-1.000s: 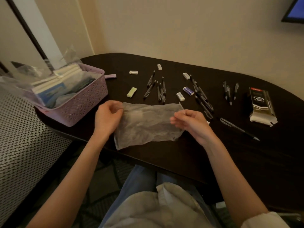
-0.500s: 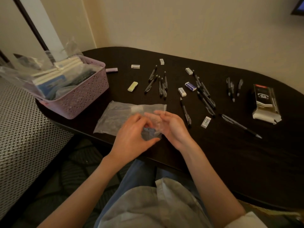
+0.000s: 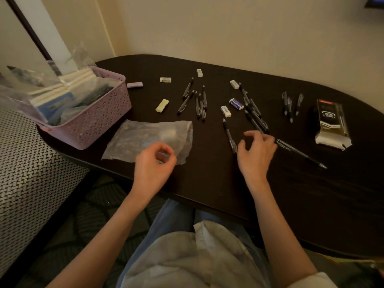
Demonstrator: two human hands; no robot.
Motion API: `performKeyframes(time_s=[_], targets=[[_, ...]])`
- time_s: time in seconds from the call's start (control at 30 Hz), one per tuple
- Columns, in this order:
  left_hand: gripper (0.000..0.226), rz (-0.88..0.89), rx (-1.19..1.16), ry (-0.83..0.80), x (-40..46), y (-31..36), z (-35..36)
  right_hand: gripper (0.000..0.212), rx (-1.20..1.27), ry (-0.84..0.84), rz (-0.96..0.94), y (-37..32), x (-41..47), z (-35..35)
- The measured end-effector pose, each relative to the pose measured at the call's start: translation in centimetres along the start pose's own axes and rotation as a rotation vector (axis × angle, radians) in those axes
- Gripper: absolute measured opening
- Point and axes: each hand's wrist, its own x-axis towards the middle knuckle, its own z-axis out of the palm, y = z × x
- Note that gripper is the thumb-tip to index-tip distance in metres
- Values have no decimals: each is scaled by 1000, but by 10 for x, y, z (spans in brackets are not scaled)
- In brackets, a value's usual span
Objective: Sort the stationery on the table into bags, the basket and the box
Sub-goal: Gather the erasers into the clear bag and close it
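A crumpled clear plastic bag (image 3: 145,137) lies flat on the dark table (image 3: 311,194) in front of me. My left hand (image 3: 154,165) is over its near right corner, thumb and fingers curled together and pinching the film. My right hand (image 3: 256,150) hovers over the table to the right, its fingers loosely spread and curved down, holding nothing I can see. A black pen (image 3: 229,133) lies just left of it and another pen (image 3: 301,153) lies just right. Several more pens (image 3: 199,100) and small erasers (image 3: 225,111) are scattered behind.
A pink perforated basket (image 3: 93,125) stuffed with bagged notebooks stands at the table's left end. A black and gold pen box (image 3: 331,123) lies at the right. A yellow eraser (image 3: 162,105) sits behind the bag. A woven-pattern seat is on the left, below the table edge.
The bag was held up between both hands, then laid on the table. My right hand has left it and moved right among the pens, covering a white eraser; my left hand stays at the bag's corner.
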Motion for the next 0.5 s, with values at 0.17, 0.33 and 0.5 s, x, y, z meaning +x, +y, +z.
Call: performKeyframes(time_s=[0.17,0.33,0.5], targets=[[6,-196,-194,51,3,-3,-5,40,-324,-37,59,9,5,2],[9,-240,-298,218,7,-6,-20,49,-143,-112,-5,-7,2,-4],[14,-207,-318,384,11,-13,-44,36,116,-391,-376,-54,-7,11]])
